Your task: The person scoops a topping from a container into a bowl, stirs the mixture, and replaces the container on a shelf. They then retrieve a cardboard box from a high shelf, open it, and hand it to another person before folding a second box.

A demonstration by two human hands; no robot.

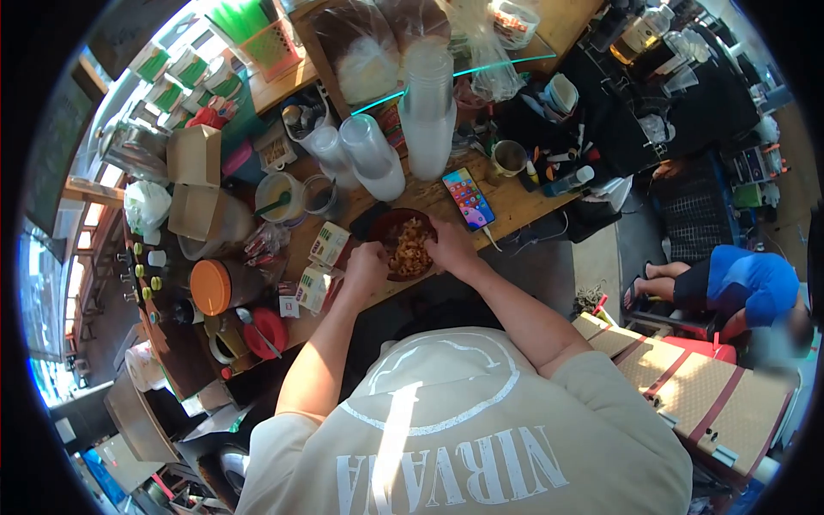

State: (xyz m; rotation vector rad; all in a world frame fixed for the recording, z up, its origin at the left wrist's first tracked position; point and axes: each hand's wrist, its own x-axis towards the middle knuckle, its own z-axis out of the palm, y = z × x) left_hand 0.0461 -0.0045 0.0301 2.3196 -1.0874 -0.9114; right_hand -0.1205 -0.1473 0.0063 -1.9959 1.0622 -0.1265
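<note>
A dark red bowl (386, 225) with brown, crumbly food pieces (410, 251) in it stands at the front edge of the wooden table. At the bowl's left side is my left hand (367, 266), its fingers curled together; what they hold, if anything, is too small to tell. My right hand (451, 247) is at the right side of the bowl, fingers bent over the rim and against the food. Small printed boxes (330, 244) lie left of the bowl. A phone (469, 198) with a lit screen lies behind my right hand, with a cable plugged in.
Stacks of clear plastic cups (427, 120) stand behind the bowl. On the left are an orange-lidded jar (210, 287), a red plate (265, 333) with a spoon and an open cardboard box (194, 158). A person in blue (747, 279) sits at the far right.
</note>
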